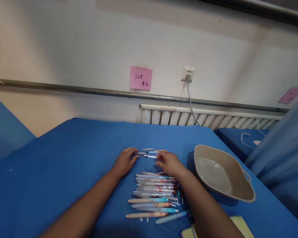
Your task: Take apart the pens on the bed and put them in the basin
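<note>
My left hand point(124, 162) is closed, its thumb and fingers at the grey front end of a taken-apart pen point(140, 153). Facing it, my right hand point(171, 164) has curled fingers at the right end of a white pen refill point(150, 156). Just beyond the fingertips lies another pen in parts, with a grey front piece point(147, 149). Nearer to me, a stack of pens point(155, 185) lies side by side in rows, in pale blue, peach and clear printed barrels. A light blue pen point(172, 217) lies slanted below, partly hidden by my right forearm.
A beige plastic basin point(223, 175) stands right of my right arm on the blue-covered table point(64, 172). A yellow cloth point(240, 224) lies at the near edge. Behind are a radiator point(169, 115), a rail and a wall socket point(188, 73) with a plugged cord. A blue curtain point(283, 158) hangs right.
</note>
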Available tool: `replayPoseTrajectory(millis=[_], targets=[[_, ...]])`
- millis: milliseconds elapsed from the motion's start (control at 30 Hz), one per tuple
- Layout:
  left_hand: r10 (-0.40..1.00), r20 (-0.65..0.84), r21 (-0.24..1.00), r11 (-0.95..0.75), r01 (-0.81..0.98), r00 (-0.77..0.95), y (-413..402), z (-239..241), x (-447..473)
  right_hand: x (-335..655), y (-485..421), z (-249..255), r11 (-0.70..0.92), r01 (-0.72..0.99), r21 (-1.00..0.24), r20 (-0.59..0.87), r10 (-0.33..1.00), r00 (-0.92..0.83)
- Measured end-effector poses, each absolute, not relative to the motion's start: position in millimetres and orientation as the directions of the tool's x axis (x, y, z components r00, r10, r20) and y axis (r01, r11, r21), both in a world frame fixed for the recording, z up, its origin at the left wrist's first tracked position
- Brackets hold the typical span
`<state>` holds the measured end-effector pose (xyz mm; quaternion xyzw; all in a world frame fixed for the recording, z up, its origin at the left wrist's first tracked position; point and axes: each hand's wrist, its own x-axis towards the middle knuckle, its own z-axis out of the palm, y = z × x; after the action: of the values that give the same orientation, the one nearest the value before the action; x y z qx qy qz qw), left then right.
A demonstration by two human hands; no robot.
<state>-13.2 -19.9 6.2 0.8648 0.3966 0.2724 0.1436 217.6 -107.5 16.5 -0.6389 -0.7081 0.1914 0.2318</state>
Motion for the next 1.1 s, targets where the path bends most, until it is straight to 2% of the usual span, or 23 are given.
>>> replayPoseTrajectory(millis=[67,167,433,567,667,767,867,1100], targets=[[0.765,0.352,0.487,-0.642,0.592,0.539,-23,8,-12,213,-109,14,0.123,0.674,-0.729,-0.055,0.97,-0.236],[0.758,0.354,0.519,-0.646,0.56,0.547,-28,10,-10,208,-111,9,0.079,0.566,-0.82,-0.135,0.936,-0.326],[0.753,0.338,0.619,-0.63,0.469,0.565,-38,17,-4,211,-107,0,0.057,0.46,-0.886,-0.133,0.919,-0.37],[0.768,0.232,0.709,-0.554,0.437,0.598,-45,21,-1,213,-103,-7,0.061,0.433,-0.899,-0.103,0.933,-0.344],[0.722,0.142,0.759,-0.519,0.394,0.677,-51,23,3,213,-99,-12,0.077,0.402,-0.913,-0.034,0.964,-0.263],[0.672,0.111,0.753,-0.538,0.379,0.732,-52,21,5,215,-95,-15,0.031,0.302,-0.953,-0.036,0.976,-0.213],[0.696,0.132,0.727,-0.552,0.409,0.706,-48,20,3,221,-93,-12,-0.04,0.205,-0.978,-0.089,0.967,-0.237],[0.687,0.236,0.664,-0.63,0.403,0.687,-47,27,0,231,-92,-10,-0.065,0.175,-0.982,-0.107,0.964,-0.245]])
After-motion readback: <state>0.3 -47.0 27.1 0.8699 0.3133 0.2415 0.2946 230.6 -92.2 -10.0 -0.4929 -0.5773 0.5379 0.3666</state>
